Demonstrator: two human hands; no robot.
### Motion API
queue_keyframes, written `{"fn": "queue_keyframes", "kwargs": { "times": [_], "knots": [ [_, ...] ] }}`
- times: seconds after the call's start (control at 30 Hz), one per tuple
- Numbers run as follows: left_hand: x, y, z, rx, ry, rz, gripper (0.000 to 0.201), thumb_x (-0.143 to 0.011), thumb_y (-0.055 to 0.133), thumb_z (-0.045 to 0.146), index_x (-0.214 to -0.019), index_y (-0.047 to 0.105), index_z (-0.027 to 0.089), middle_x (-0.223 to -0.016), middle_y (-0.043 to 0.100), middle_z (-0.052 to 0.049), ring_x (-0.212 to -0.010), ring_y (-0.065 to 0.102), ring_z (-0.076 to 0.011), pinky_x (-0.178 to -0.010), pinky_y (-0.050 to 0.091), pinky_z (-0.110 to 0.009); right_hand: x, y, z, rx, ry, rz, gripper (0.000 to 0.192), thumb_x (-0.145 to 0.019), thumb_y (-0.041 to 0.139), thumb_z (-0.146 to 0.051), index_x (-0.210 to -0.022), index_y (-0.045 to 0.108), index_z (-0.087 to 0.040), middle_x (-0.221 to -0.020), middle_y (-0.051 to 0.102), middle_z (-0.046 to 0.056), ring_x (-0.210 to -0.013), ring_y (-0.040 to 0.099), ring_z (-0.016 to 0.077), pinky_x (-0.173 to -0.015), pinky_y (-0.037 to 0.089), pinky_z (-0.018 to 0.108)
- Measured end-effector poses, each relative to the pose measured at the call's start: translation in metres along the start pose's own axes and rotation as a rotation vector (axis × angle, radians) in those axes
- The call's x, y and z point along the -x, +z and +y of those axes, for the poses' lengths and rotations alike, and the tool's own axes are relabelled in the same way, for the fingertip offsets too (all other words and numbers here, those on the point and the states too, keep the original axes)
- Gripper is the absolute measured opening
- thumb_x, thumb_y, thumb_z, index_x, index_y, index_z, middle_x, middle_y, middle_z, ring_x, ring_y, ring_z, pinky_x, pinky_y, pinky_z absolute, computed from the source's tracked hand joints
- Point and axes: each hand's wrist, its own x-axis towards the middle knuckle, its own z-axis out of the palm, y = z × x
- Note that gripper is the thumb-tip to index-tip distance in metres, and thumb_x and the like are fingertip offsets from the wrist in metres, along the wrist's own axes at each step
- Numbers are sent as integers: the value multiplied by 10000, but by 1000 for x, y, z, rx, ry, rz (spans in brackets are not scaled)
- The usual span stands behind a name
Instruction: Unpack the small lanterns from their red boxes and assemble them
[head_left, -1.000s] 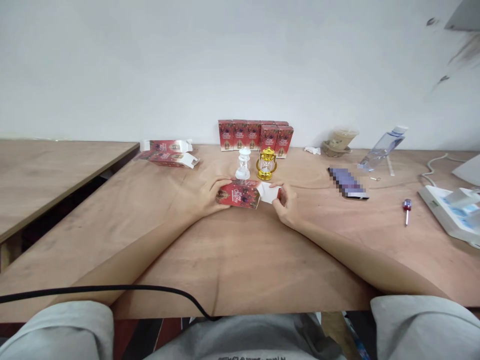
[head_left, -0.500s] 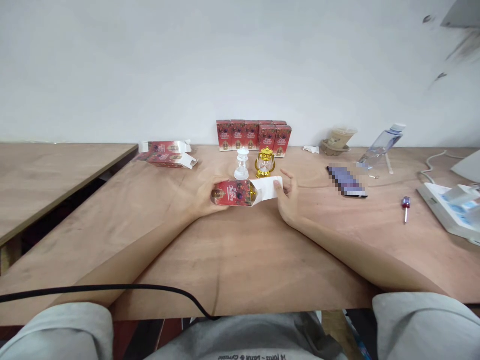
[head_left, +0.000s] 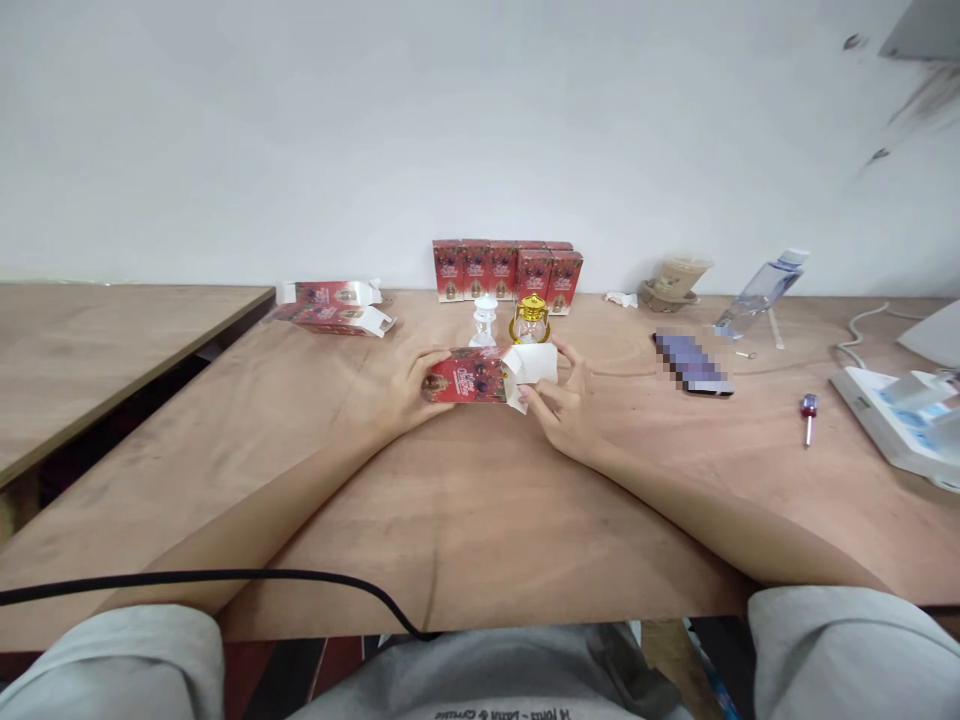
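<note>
A red printed gift box point(head_left: 466, 380) lies on its side above the table, its white end flaps open toward the right. My left hand point(head_left: 414, 395) is closed around the box's left end. At the open end, my right hand point(head_left: 564, 405) has its fingers on the white flaps. A sliver of gold shows at the box's mouth; most of the inside is hidden. Just behind the box stand a white mini lantern point(head_left: 485, 320) and a gold mini lantern point(head_left: 531, 318), their bases partly covered by it.
Several closed red boxes point(head_left: 504, 270) stand in a row by the wall. Open boxes point(head_left: 330, 305) lie at the back left. On the right are a cup point(head_left: 679, 278), a tilted bottle point(head_left: 763, 292), a phone point(head_left: 691, 362), a screwdriver point(head_left: 808, 415) and a power strip point(head_left: 896, 420).
My right hand has shifted from the long flap's end to the smaller flaps at the box's mouth. The box has risen slightly in view, and less of the gold inside shows.
</note>
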Motion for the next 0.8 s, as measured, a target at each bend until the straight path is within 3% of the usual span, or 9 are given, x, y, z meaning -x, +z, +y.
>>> {"fn": "queue_keyframes", "kwargs": {
  "times": [0.13,0.23,0.6,0.8],
  "knots": [
    [-4,-3,8,-26,129,6,627,-784,684,415,-1293,392,194,-1222,542,-128,-1142,558,-265,-939,520,-441,-2,2,3,-58,112,-24,170,-806,620,-364,-727,709,-242,-1408,386,21,-1317,323,294,-1055,279,524],
    [-5,-4,11,-60,172,18,618,-791,676,426,-1289,393,194,-1229,539,-133,-1149,555,-268,-955,511,-444,-2,3,4,-125,142,-54,171,-798,629,-365,-708,713,-246,-1404,398,13,-1329,313,289,-1066,278,512],
    [-3,-6,12,-163,271,72,610,-813,669,340,-1337,367,260,-1258,516,-123,-1262,468,-280,-958,511,-476,1,15,14,-440,203,-33,98,-742,679,-356,-693,717,-280,-1276,511,19,-1265,419,244,-1052,342,450],
    [2,-5,11,-248,344,105,509,-807,660,155,-1254,484,323,-1289,463,-62,-1306,424,-261,-975,522,-417,0,18,12,-599,347,-91,192,-709,698,-403,-638,693,-225,-1283,513,51,-1229,460,234,-1057,354,417]
  ]
}}
